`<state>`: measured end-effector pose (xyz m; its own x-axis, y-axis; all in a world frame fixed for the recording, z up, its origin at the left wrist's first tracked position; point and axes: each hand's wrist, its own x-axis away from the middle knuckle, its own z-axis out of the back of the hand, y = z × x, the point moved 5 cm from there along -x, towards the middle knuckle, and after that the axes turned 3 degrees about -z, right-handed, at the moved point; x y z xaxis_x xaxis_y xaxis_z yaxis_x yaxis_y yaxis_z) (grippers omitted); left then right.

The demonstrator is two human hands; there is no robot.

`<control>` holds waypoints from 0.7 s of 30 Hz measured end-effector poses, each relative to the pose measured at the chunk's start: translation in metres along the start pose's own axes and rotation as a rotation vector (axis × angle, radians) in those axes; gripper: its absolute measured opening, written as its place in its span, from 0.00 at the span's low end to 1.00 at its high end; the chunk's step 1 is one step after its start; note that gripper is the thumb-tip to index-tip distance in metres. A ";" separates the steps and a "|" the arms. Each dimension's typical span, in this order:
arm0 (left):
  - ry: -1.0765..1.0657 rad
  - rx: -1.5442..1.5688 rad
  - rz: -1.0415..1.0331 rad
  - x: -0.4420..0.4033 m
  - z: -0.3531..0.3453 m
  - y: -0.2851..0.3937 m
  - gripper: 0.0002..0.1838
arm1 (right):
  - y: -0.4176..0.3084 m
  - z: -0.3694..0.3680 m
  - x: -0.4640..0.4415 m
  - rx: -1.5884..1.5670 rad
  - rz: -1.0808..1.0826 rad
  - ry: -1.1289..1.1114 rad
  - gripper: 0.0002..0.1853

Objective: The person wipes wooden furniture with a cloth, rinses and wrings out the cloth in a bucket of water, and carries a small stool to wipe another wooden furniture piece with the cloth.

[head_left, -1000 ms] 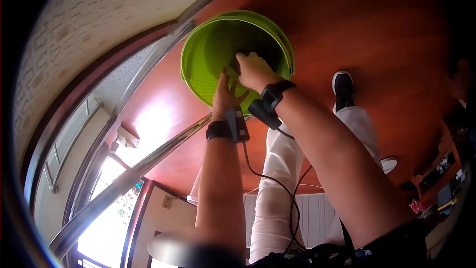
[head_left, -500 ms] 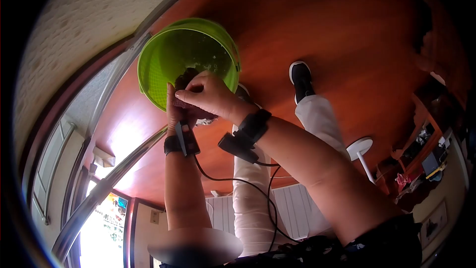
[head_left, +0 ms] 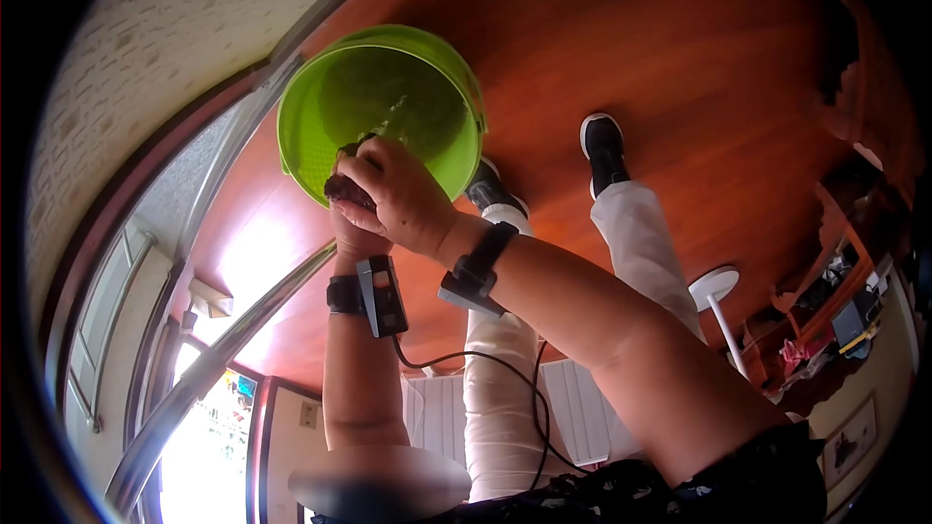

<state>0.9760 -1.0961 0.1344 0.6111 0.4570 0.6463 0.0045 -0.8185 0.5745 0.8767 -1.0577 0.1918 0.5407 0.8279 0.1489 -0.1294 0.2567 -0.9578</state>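
A dark wet-looking cloth (head_left: 348, 191) is bunched up and twisted between both hands above the near rim of a bright green bucket (head_left: 299, 141). My right hand (head_left: 413, 196) is closed around it, with the fingers wrapped over the top. Just below and to the left, my left hand (head_left: 359, 236) grips the same cloth, its fingers mostly hidden behind the right hand. Drops of water (head_left: 396, 114) fall from the cloth into the bucket, where the inside looks dark with water.
The bucket stands on a reddish-brown floor (head_left: 680, 78). My shoes (head_left: 606, 147) are close by on the right. A metal pole (head_left: 252, 330) slants along the left, near a railing. A white stand (head_left: 715, 284) and a cluttered shelf (head_left: 835, 281) are at the right. Cables hang from my wrist straps.
The loose cloth is now gathered into a tight twist. My right hand has closed over it, and water streams down into the bucket.
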 end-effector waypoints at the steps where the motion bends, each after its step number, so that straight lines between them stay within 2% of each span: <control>1: 0.060 0.096 0.005 0.000 0.003 0.000 0.10 | -0.001 0.000 -0.002 0.016 0.018 0.023 0.19; 5: 0.228 0.093 0.020 0.001 0.007 0.004 0.08 | 0.003 -0.003 -0.007 0.025 0.007 0.013 0.17; 9: 0.148 -0.155 -0.083 -0.004 0.001 0.010 0.08 | -0.001 0.000 -0.017 0.023 -0.014 0.048 0.13; 11: 0.221 -1.492 -0.211 -0.010 -0.010 0.025 0.11 | 0.011 -0.004 -0.028 -0.048 -0.194 0.009 0.10; 12: 0.197 -1.103 -0.301 -0.019 -0.009 0.025 0.15 | 0.019 -0.003 -0.032 -0.064 -0.291 0.051 0.15; 13: 0.195 -1.105 -0.303 -0.018 -0.008 0.024 0.15 | 0.031 -0.005 -0.037 -0.078 -0.412 0.016 0.18; 14: 0.345 -0.717 -0.116 -0.014 0.006 0.017 0.19 | 0.043 -0.006 -0.042 -0.094 -0.531 -0.019 0.21; 15: 0.477 -0.319 0.067 -0.011 0.009 0.010 0.25 | 0.057 -0.007 -0.044 0.034 -0.494 -0.029 0.25; 16: 0.407 -0.493 0.059 -0.015 0.008 0.017 0.24 | 0.068 -0.005 -0.048 0.062 -0.595 -0.125 0.27; 18: 0.607 -0.348 0.091 -0.012 0.022 0.019 0.27 | 0.073 0.005 -0.054 0.117 -0.656 -0.065 0.28; 19: 0.583 -0.253 0.100 -0.015 0.041 0.010 0.30 | 0.071 0.012 -0.055 0.095 -0.746 -0.123 0.25; 20: 0.583 -0.255 0.098 -0.012 0.057 -0.001 0.30 | 0.076 0.011 -0.052 0.093 -0.744 -0.122 0.25; 21: 0.531 -0.184 0.121 -0.014 0.057 -0.006 0.30 | 0.078 0.009 -0.054 0.168 -0.629 -0.095 0.25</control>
<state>1.0130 -1.1175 0.0935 0.1171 0.5144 0.8495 -0.2073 -0.8239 0.5275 0.8295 -1.0776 0.1109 0.4810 0.5330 0.6961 0.0554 0.7739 -0.6308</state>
